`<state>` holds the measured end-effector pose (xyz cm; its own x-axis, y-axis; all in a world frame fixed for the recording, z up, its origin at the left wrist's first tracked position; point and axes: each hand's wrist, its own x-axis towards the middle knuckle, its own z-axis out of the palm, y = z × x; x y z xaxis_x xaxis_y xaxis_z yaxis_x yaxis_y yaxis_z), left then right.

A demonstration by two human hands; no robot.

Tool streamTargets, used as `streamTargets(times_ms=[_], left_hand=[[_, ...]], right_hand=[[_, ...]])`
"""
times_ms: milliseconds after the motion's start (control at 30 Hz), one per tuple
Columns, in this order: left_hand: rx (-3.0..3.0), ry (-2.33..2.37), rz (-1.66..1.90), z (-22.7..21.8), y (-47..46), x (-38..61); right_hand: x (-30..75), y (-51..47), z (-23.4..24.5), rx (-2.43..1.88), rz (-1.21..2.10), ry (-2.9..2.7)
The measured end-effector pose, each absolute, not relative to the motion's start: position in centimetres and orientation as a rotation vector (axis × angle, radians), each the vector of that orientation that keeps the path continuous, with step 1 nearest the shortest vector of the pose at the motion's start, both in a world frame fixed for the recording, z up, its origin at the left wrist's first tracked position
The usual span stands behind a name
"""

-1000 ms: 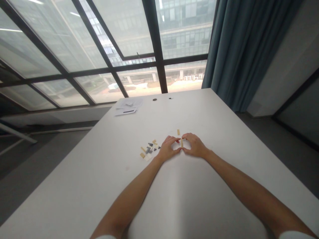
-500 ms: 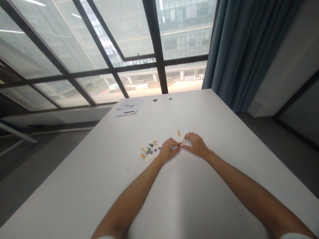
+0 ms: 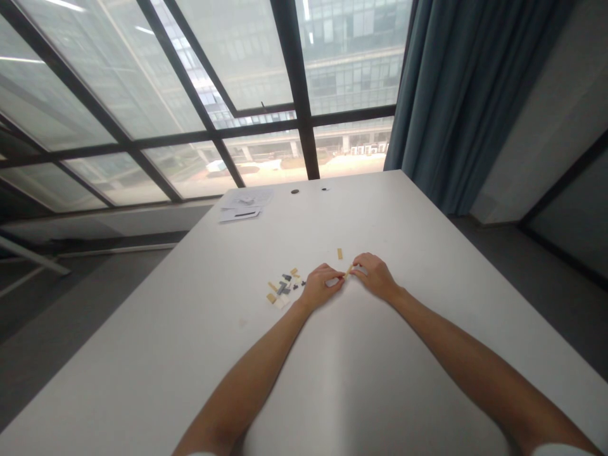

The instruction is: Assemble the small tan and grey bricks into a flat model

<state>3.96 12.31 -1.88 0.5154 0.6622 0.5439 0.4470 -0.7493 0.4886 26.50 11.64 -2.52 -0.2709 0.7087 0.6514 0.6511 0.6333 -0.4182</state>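
Between my two hands is a thin tan building-block piece (image 3: 348, 271), tilted above the white table. My left hand (image 3: 323, 285) pinches its lower end with thumb and forefinger. On the other side, my right hand (image 3: 373, 274) has its fingertips closed on the upper end. A flat tan block piece (image 3: 340, 253) lies just beyond the hands. Left of my left hand is a loose group of small parts: grey pieces (image 3: 283, 288), tan pieces (image 3: 271, 297), a cream flat piece (image 3: 282, 302) and tiny black pieces (image 3: 295, 287).
The white table (image 3: 190, 354) reaches to the windows. Papers (image 3: 240, 214) with a dark strip lie at its far left. A round dark table hole (image 3: 295, 191) and a small dark item (image 3: 325, 189) are near the far edge. A blue curtain (image 3: 441, 114) hangs at right.
My right thumb has moved up along the tan piece, closer to the forefinger. My left hand keeps its pinch. The loose parts lie as before.
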Motion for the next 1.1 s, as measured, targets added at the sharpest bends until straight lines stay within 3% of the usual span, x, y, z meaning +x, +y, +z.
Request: streamTargets(times_ms=[1100], left_hand=[[2.226,1.130,1.294,-2.10,12.74,3.72]], right_hand=[[26.28,11.04,-1.65,-0.931,0.112,-2.179]])
